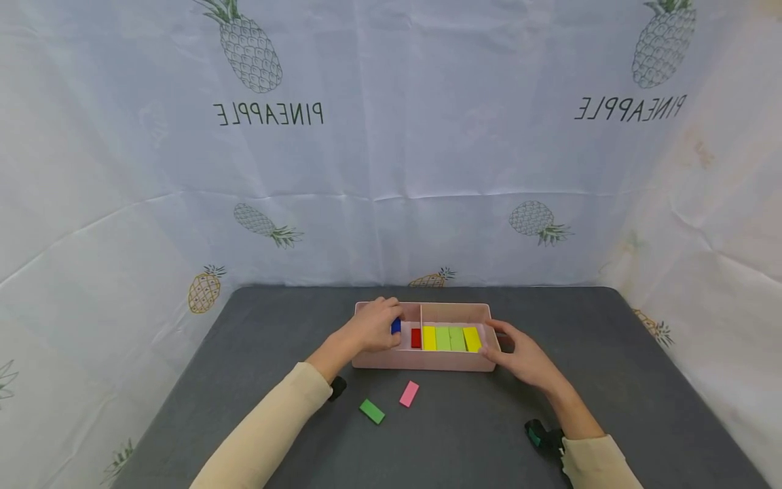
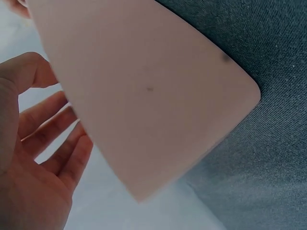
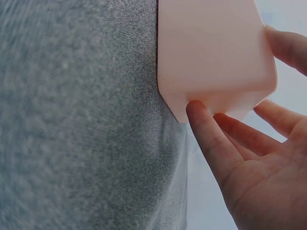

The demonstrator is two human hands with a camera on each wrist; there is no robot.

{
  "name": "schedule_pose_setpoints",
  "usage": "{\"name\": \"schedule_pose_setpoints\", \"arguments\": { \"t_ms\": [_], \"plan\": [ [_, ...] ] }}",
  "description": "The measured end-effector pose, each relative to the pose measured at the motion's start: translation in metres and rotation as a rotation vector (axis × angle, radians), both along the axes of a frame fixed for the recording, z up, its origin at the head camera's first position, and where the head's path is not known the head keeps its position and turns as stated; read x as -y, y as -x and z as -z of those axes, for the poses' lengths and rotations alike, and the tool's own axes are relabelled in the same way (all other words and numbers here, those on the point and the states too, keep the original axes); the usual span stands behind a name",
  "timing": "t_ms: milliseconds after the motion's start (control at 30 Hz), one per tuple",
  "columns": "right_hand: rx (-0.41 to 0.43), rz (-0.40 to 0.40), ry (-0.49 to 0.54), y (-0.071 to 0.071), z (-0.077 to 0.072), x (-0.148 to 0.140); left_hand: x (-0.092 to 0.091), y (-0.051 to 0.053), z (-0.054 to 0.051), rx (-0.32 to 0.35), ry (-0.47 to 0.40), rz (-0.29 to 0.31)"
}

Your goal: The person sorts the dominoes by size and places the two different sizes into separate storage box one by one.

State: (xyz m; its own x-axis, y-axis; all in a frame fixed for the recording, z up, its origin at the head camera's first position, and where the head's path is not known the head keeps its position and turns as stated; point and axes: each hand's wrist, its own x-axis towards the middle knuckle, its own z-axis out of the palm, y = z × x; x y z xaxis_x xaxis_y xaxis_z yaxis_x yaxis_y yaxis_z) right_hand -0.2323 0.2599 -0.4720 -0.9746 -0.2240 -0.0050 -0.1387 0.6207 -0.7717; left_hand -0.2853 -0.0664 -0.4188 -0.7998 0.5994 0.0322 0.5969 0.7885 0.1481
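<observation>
On a dark table [image 1: 476, 435]: a pink box [image 1: 421, 360] between two hands

The pink box is long, smooth-walled and open-topped, parted by a divider [image 1: 421, 326] into two compartments. The right one contains a row of four blocks: a yellow block [image 1: 430, 338], two light-green blocks [image 1: 442, 338] and a second yellow block [image 1: 472, 339], slightly slanted. A red block [image 1: 416, 338] lies in the left one, near the divider.

The left hand [image 1: 374, 326], reaching over the near wall, pinches a blue block [image 1: 396, 326] at the left compartment; whether the block touches the floor cannot be told. The right hand [image 1: 522, 356] grips the box's right end, thumb at the rim, fingertips against the outer wall.

The box stands near the table's far edge, beyond which hangs a pineapple-printed cloth [image 1: 379, 238], and well apart from both side edges. In front, a green block [image 1: 372, 411] and a pink block [image 1: 409, 394] lie apart.
</observation>
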Motion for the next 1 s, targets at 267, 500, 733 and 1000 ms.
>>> {"name": "schedule_pose_setpoints", "arguments": {
  "t_ms": [267, 500, 733, 1000],
  "plan": [
    [-0.003, 0.005, 0.001, 0.000, -0.001, 0.000, -0.008, 0.012, 0.007, 0.046, 0.056, 0.010],
    [-0.012, 0.002, 0.001, 0.001, 0.001, -0.001, -0.015, 0.019, 0.015, 0.139, 0.098, -0.028],
    [-0.006, -0.001, 0.017, 0.000, 0.000, -0.001, -0.027, 0.023, 0.022, 0.205, 0.087, -0.054],
    [0.004, 0.013, 0.015, 0.000, 0.001, 0.000, -0.031, 0.027, 0.031, 0.240, 0.068, -0.049]
  ]
}}
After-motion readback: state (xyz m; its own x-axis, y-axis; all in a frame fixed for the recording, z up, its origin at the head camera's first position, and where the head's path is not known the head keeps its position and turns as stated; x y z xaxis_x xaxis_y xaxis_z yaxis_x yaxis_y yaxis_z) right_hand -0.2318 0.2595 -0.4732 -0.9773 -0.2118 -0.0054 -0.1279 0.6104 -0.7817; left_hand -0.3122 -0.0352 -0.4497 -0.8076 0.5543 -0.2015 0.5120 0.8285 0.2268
